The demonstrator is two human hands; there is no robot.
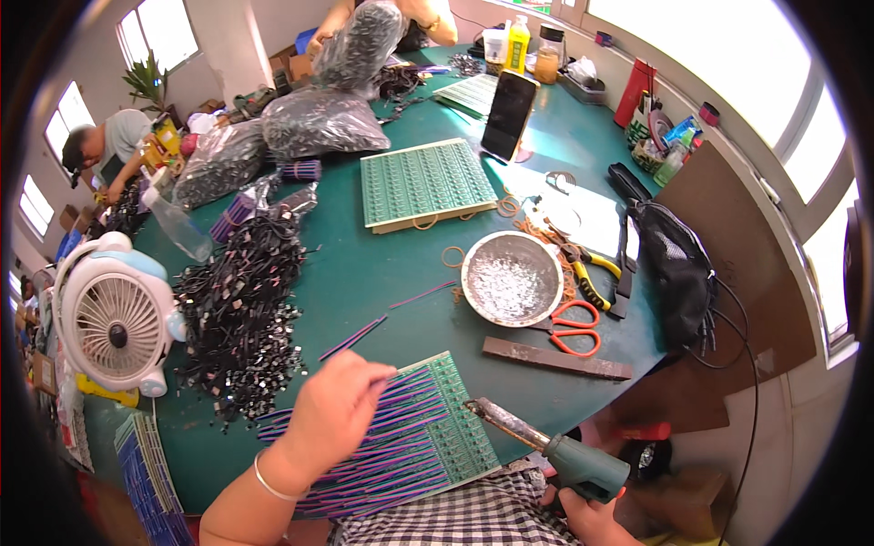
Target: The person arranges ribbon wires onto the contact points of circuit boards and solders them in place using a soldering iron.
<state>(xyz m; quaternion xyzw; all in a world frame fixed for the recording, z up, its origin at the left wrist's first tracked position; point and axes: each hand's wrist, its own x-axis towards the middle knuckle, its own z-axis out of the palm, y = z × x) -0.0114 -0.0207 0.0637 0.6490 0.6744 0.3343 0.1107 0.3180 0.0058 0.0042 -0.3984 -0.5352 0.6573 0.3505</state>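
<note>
My left hand (339,405), a bangle at its wrist, is closed in a pinch over the upper rows of thin purple-and-blue wires (401,460). What the fingertips hold, if anything, is too small to tell. The wires lie side by side across a green circuit board panel (466,428) at the table's near edge; bare rows of the panel show at its right. My right hand (592,517) grips the green handle of a soldering gun (583,466). Its metal tip points up and left, close to the panel's right part.
Beyond the panel are a metal bowl of silvery bits (513,278), orange-handled scissors (575,329), yellow-handled pliers (592,282) and a brown bar (555,358). Black cable pieces (246,318) and a fan (116,332) stand left. Stacked panels (426,185) and a phone (510,116) lie farther back. Other people work beyond.
</note>
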